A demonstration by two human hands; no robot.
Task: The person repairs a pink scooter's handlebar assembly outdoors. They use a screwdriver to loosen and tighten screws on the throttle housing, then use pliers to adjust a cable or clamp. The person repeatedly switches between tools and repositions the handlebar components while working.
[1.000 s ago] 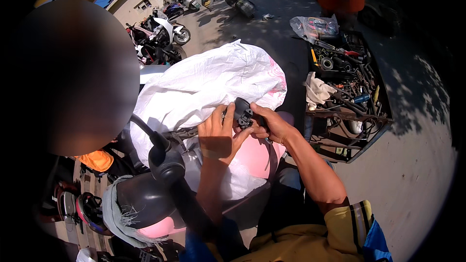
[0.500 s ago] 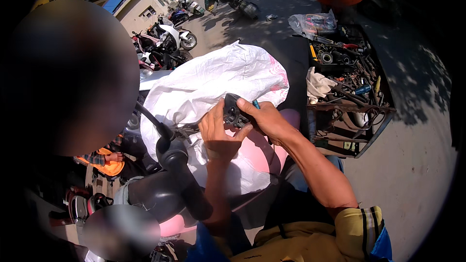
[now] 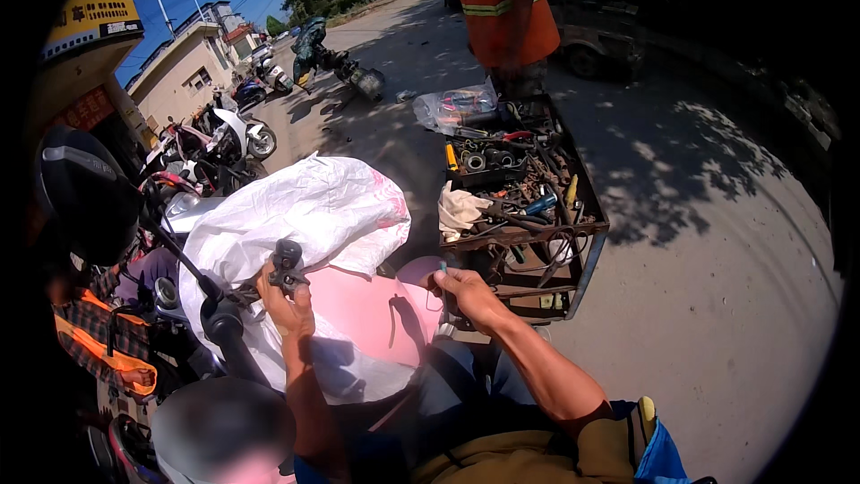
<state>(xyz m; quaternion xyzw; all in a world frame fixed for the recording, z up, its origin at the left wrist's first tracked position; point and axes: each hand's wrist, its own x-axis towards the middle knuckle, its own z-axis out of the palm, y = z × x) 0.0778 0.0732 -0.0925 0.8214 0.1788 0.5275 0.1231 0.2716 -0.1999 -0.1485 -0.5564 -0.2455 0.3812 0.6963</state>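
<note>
My left hand is closed around a black handlebar housing, its hollow, uneven side showing. The housing is held over a pink scooter body, partly draped with a white woven sack. To the right and apart from it, my right hand pinches a small teal-handled tool; its working end is hard to make out. A black mirror stem rises just left of my left hand.
An open metal tool box full of tools stands right of the scooter, with a rag and plastic bag on it. Behind it stands a person in an orange vest. Another person's plaid sleeve shows at left. Scooters are parked beyond.
Both hands were together at the black housing. My right hand has drawn away to the right with the teal-handled tool; the left still holds the housing. The view has swung right and up.
</note>
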